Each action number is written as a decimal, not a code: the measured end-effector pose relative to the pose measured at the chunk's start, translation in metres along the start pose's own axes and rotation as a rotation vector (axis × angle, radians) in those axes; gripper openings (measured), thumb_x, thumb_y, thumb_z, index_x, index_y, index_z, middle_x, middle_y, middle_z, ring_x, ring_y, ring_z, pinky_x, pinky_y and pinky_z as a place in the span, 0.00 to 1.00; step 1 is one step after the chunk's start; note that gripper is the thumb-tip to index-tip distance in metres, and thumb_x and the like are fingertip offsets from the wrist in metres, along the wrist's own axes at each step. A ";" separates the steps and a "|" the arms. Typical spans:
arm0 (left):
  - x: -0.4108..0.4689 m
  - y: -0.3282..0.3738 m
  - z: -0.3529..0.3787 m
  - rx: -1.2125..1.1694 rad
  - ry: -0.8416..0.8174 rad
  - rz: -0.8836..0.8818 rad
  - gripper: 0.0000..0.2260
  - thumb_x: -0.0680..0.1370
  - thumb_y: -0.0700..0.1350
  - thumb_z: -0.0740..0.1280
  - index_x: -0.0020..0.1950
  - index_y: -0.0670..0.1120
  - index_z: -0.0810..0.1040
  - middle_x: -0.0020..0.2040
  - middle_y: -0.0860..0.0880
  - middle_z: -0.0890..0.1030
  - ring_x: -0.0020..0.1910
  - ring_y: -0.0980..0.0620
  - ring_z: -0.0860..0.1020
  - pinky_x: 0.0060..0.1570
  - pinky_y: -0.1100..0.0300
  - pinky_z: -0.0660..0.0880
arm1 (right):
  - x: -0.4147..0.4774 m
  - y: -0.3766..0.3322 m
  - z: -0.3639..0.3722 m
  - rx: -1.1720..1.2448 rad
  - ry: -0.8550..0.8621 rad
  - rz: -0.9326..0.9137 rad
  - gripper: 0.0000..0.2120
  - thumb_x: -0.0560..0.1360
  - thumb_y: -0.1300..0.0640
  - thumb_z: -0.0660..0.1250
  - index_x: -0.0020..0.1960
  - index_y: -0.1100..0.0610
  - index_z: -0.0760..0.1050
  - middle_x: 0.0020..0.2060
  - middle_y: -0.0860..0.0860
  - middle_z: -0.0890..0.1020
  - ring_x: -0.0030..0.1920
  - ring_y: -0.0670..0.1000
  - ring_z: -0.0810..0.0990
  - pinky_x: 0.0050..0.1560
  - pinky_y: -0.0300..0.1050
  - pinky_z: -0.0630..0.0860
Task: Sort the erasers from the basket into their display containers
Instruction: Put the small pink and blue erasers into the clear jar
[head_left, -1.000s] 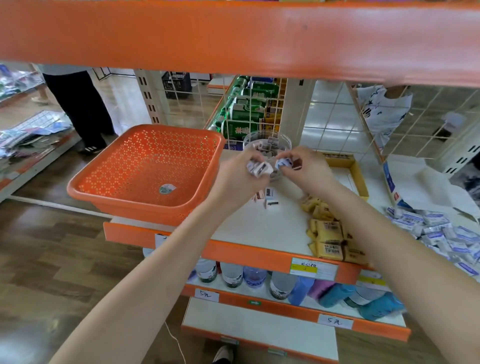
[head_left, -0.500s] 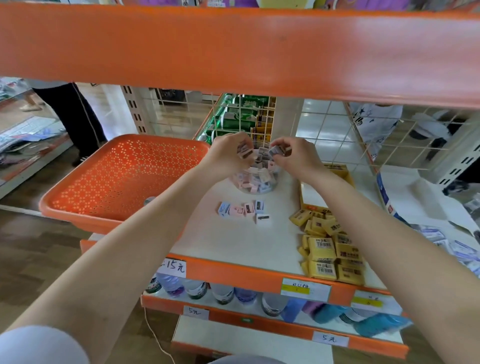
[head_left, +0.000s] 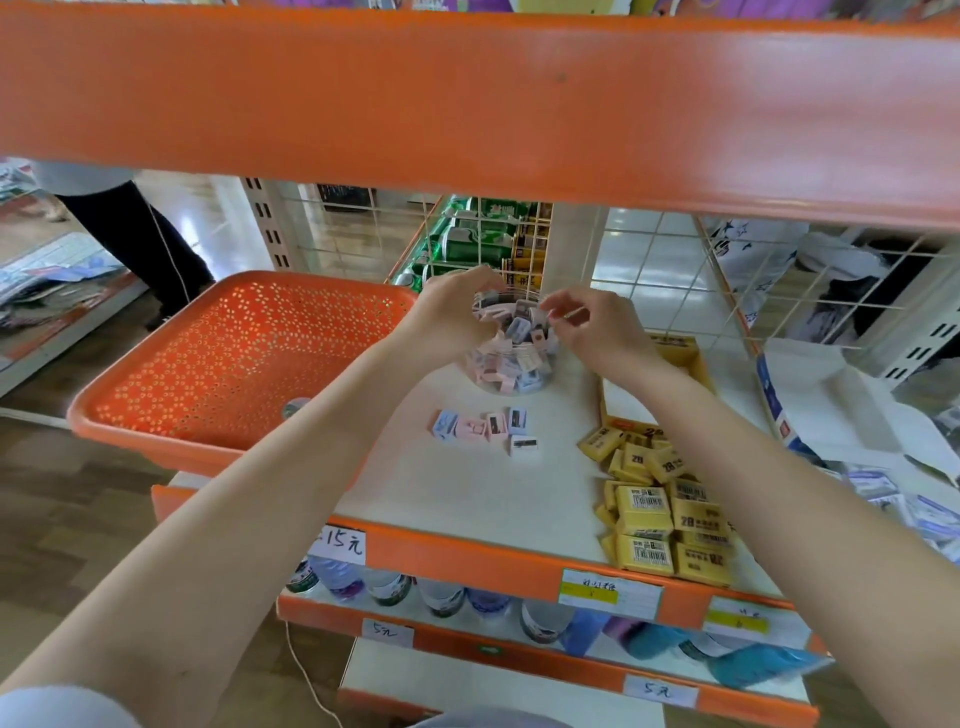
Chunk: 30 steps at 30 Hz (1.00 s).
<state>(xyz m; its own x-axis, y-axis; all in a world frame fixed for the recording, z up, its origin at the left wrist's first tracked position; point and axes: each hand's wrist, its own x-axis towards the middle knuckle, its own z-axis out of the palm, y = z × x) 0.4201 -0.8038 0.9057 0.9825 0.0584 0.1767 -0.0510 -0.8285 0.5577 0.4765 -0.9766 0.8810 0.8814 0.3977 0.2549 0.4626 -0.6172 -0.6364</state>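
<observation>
Through the head camera, counted two hands, both raised to the mouth of one clear jar (head_left: 511, 358) packed with small pastel erasers. Found the left hand (head_left: 451, 306) curled over the jar's left rim, its grip hidden behind its own knuckles; could not tell whether clamped on an eraser. Found the right hand (head_left: 592, 325) at the jar's right rim, bent and drawn nearly together; could not tell whether pinching anything.

Counted five loose erasers (head_left: 474, 428) on the shelf (head_left: 467, 493) just in front of the jar: two pink, two bluish, one white. Counted one orange basket (head_left: 223, 358) left of the jar, overhanging the shelf's end and crossed at its near corner by the left forearm.

Saw a heap of yellow erasers (head_left: 660, 509) front-right of the jar, too jumbled to count. Saw one yellow box (head_left: 680, 353) right of the jar, partly hidden behind the right wrist. Noted one broad orange shelf edge (head_left: 467, 104) above the jar, blocking the upper view, and a row of bottles (head_left: 441, 597) below it.
</observation>
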 end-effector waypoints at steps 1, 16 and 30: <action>-0.003 0.004 -0.001 -0.003 0.001 0.011 0.21 0.75 0.37 0.68 0.67 0.47 0.72 0.65 0.50 0.75 0.61 0.52 0.73 0.50 0.66 0.66 | -0.002 -0.001 0.000 0.000 -0.007 -0.005 0.08 0.77 0.61 0.65 0.55 0.55 0.79 0.45 0.47 0.79 0.38 0.39 0.74 0.32 0.23 0.67; -0.075 -0.036 0.055 0.168 -0.135 0.000 0.20 0.74 0.43 0.67 0.66 0.50 0.74 0.68 0.49 0.71 0.67 0.46 0.67 0.66 0.58 0.62 | -0.042 0.004 0.011 -0.242 -0.523 -0.147 0.22 0.73 0.58 0.68 0.66 0.51 0.72 0.64 0.50 0.74 0.62 0.48 0.71 0.60 0.39 0.65; -0.088 -0.039 0.065 0.192 -0.209 -0.045 0.23 0.78 0.44 0.63 0.72 0.50 0.66 0.70 0.49 0.68 0.68 0.47 0.63 0.64 0.60 0.59 | -0.060 -0.003 0.040 -0.394 -0.640 -0.151 0.28 0.72 0.56 0.66 0.71 0.54 0.66 0.63 0.56 0.73 0.62 0.56 0.72 0.61 0.47 0.70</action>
<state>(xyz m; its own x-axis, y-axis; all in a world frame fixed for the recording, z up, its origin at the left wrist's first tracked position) 0.3473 -0.8133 0.8156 0.9996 -0.0016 -0.0268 0.0091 -0.9191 0.3938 0.4187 -0.9710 0.8383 0.6343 0.7383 -0.2292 0.6792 -0.6738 -0.2911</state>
